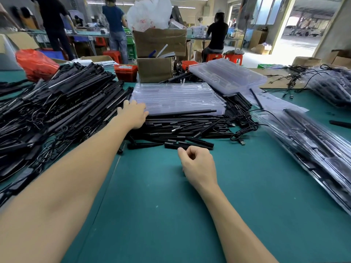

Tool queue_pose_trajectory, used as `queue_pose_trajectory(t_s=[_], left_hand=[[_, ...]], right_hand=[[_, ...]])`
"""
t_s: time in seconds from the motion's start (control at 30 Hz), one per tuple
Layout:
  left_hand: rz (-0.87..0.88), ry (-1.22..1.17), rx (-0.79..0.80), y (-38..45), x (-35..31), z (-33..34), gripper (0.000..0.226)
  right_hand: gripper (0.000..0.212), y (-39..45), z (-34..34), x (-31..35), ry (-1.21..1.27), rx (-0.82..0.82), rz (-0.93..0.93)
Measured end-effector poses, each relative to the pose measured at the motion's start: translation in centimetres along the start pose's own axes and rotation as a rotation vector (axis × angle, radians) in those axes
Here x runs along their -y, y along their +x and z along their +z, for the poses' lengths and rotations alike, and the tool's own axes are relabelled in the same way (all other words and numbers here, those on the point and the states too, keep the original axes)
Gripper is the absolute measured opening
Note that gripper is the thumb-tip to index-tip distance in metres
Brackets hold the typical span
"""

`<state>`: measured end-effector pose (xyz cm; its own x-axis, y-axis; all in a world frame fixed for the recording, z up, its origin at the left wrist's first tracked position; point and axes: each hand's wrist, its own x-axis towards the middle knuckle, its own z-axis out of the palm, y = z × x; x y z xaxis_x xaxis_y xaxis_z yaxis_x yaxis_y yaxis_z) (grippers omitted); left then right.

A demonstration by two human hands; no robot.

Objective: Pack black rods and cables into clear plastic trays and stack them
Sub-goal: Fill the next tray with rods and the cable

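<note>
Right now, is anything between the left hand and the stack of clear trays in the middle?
Nothing visible. The left hand is already at the near left corner of the clear tray stack, fingers extended onto its edge. The right hand hangs curled over the green table, holding nothing.

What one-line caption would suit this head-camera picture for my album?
Left hand reaches the stack of clear trays atop black rods; right hand rests curled on the green table.
</note>
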<state>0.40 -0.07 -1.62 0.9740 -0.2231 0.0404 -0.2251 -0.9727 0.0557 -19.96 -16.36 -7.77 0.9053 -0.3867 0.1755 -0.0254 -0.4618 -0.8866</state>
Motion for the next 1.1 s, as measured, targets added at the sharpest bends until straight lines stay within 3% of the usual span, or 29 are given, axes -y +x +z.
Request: queue_pose_trajectory(t_s=[0.17,0.5,0.77,0.97,1.1], left_hand=[[-0.02,-0.025,-0.13,1.3,-0.3,-0.7,0.022],[-0.027,-0.077,-0.365,3.0,-1.3,-2.4,0.014],[0.141,0.095,-0.649,1.7,-2.7,-3.2,0.01],[0.16,0.085,-0.72,-1.3,-3.2,-3.3,0.01],[0.232,0.007,-0.696,-4.7,-2.9,-2.8,0.027]], right_hand=[[0.043,0.1,0.2,-0.4,-0.009,0.001,-0.012],[0.046,0.2,0.4,-0.2,-0.046,-0.011,-0.044],[0.045,0.2,0.4,-0.4,-0.067,-0.005,-0.046],[0.047,0.2,0.3,-0.3,-0.045,-0.012,-0.051],[0.051,0.1,0.1,0.0,0.016,-0.009,-0.045]])
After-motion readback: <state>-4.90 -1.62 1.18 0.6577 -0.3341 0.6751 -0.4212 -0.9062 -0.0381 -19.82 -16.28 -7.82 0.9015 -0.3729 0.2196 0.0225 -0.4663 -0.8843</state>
